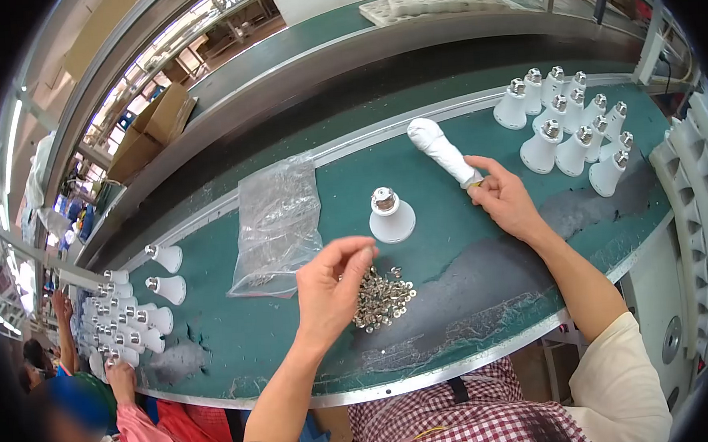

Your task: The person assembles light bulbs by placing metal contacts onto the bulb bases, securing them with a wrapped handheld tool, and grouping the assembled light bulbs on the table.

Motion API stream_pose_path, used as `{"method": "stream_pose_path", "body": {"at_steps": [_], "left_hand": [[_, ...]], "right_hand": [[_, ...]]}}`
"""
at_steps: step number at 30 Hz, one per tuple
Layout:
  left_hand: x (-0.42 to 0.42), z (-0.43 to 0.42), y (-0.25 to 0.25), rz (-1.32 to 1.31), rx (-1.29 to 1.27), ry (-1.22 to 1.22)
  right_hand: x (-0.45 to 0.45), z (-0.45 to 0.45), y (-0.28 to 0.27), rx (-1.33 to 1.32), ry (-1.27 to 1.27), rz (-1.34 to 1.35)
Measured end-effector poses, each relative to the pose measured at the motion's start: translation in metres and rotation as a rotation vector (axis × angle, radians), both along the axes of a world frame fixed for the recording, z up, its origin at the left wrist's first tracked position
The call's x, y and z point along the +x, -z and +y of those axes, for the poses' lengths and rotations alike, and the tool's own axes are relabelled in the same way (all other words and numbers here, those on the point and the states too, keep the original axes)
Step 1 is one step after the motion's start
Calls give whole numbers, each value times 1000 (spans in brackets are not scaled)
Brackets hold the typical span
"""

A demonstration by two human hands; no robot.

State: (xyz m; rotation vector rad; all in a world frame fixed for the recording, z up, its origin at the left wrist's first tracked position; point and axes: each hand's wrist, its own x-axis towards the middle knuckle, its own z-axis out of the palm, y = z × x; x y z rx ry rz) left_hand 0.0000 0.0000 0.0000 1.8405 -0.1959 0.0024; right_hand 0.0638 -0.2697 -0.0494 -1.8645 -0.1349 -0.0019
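Two hands, head view: both at the bench (216,332).
Left hand (327,293): fingertips together over studs (381,301); cannot tell if one is pinched.
Right hand (507,199): clamped on white-wrapped tool (440,149).
Bulb (392,220): upright, metal cap up, between hands.
Bag (277,221): flat, beside left hand.
Risk: sleeve or wrist could scatter studs; tool swung low could topple bulb.

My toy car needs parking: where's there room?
Bare green lies between the plastic bag and middle bulb, and between the white-wrapped tool and right bulbs. Crowded: the metal pieces by the left hand, the left bulbs.
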Motion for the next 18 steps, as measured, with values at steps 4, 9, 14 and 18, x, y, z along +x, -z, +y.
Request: {"method": "stream_pose_path", "body": {"at_steps": [4, 9, 14, 18], "left_hand": [[30, -31, -1, -151, -72, -154], [56, -30, -1, -419, 183, -180], [60, -33, 2, -574, 298, -158], [60, -32, 3, -666, 324, -163]], "right_hand": [[0, -19, -5, -74, -11, -75], [2, -8, -2, -30, -11, -62], [2, -8, 1, -5, -19, -75], [3, -8, 3, 1, -29, -72]]}}
